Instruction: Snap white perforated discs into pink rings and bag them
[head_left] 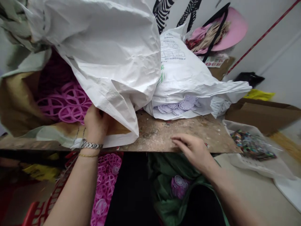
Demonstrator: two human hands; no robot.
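Note:
My left hand (95, 123), with a metal watch on the wrist, reaches into the mouth of a large white sack (113, 47). It is beside several magenta plastic wheel-shaped rings (72, 106); the sack's flap and the hand itself hide its fingertips. My right hand (191, 149) hovers over the front of the brown board table (160, 131). Its thumb and forefinger stretch left, slightly apart, with nothing visible between them. Beyond it, pale lilac discs (185, 105) show in the opening of a second white sack (185, 69).
Below the table edge, a red basket (56, 185) stands by a heap of magenta parts (107, 182). Green cloth (162, 194) holds a few assembled purple and lilac pieces (180, 186). At right are a clear bin (256, 147) of small colourful items and a cardboard box (263, 116).

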